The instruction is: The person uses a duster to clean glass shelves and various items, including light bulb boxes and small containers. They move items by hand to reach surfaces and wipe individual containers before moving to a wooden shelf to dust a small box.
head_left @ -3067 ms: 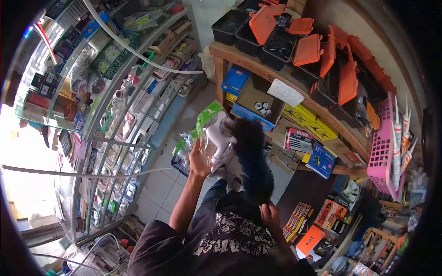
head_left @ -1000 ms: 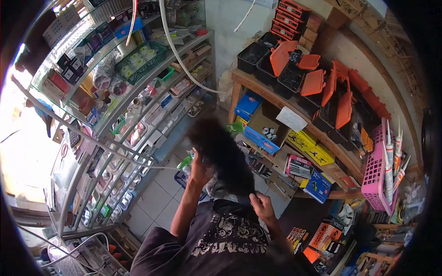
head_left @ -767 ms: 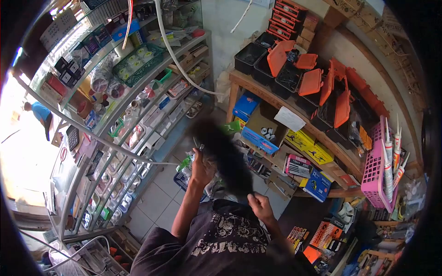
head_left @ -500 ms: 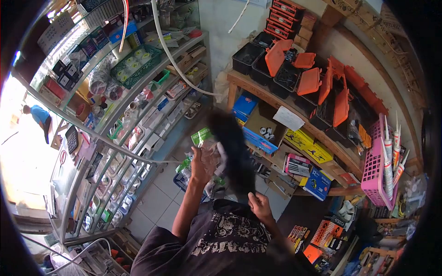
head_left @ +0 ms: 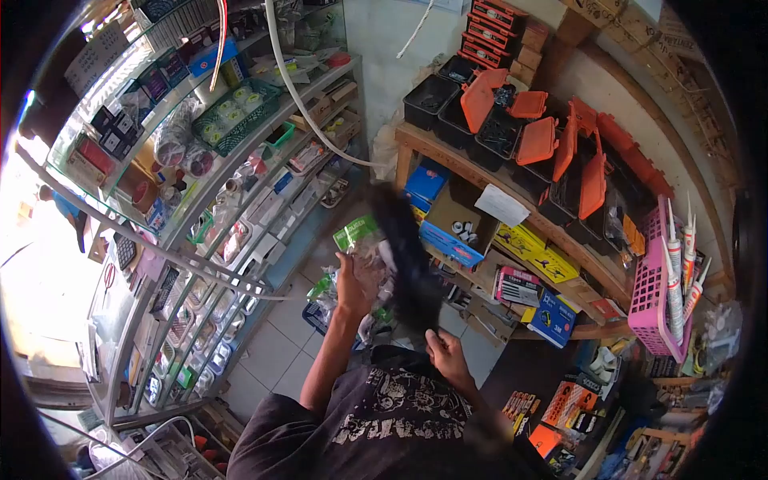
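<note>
My left hand (head_left: 350, 290) is closed on a clear plastic packet (head_left: 357, 234) with a green printed header, held up in front of my chest. In my right hand (head_left: 450, 357) is the handle end of a dark, fluffy duster (head_left: 410, 268), smeared by motion. The duster's head points away from me and overlaps the packet's right side in this view. Below my left hand, a dark blue basket (head_left: 314, 318) on the tiled floor holds more green-and-clear packets (head_left: 322, 290), partly hidden by my arm.
Glass shelves (head_left: 204, 188) full of small goods run along the left. On the right, a wooden shelf (head_left: 512, 172) carries black bins with orange lids (head_left: 537, 140) and boxes. A pink basket (head_left: 646, 300) holds sealant tubes. A white cable (head_left: 290, 92) hangs ahead. A person in blue (head_left: 70, 210) is outside.
The packet in my left hand has turned slightly, showing more of its green header. The duster has shifted a little, still blurred. The person outside has moved slightly left.
</note>
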### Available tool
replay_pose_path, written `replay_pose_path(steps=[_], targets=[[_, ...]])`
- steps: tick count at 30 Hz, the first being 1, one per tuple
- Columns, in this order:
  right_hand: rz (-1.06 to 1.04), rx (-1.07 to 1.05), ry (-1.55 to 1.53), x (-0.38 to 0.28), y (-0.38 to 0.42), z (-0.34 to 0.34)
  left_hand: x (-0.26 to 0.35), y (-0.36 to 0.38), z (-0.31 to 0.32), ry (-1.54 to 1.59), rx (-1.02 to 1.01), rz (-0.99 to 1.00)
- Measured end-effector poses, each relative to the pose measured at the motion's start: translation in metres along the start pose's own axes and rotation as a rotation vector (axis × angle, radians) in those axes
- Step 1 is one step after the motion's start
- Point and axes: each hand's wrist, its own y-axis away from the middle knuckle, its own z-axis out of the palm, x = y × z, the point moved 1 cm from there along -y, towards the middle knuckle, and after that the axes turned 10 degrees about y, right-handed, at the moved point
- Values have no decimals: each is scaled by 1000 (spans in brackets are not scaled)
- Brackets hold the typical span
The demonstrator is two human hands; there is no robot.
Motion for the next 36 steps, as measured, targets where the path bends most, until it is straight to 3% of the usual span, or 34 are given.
replay_pose_path(steps=[2, 4, 5, 8, 12, 14, 18, 20, 21, 23, 26, 28, 29, 30, 33, 34, 35, 36], targets=[[-251, -41, 414, -5, 3, 1, 1, -23, -50, 41, -85, 3], [-215, -48, 383, -3, 1, 3, 2, -29, -95, -786, -444, 153], [-177, -62, 353, -4, 2, 5, -2, -24, -95, -786, -442, 147], [-175, -49, 309, -9, -13, 14, -25, -17, -94, 43, -174, -270], [-145, -63, 261, -26, -16, 22, -30, -23, -79, 57, -209, -217], [-171, -82, 273, -23, -7, 18, 6, -35, -49, -374, -219, 91], [-253, -41, 335, 5, 5, 4, 40, -26, 7, -87, -137, 291], [-148, 53, 172, 7, 2, 5, 49, -19, 19, 30, -105, 10], [-146, 52, 170, 10, -3, 5, 42, -12, 25, 8, -5, 37], [-158, 87, 175, 20, -17, 2, 38, -20, -1, -37, -49, 26], [-268, 95, 331, 6, -16, -1, 26, -11, 7, -164, 40, 113], [-339, 105, 387, -13, -14, -5, 27, -17, -6, -70, -83, 3], [-184, 81, 141, -23, -13, -7, 29, -9, 17, 27, -201, -97], [-25, 53, -105, -28, -13, -8, 23, 4, 37, -39, 27, -36], [-70, -5, 74, -29, -16, -16, 23, 4, 25, -68, -105, -134], [-170, -32, 274, -8, -22, -18, 21, -3, 9, -722, -289, 171], [-169, -26, 271, -13, -21, -16, 17, -4, 1, -1369, -465, 490], [-229, -51, 297, -21, -20, -11, 11, -2, -11, -1164, -425, 354]])
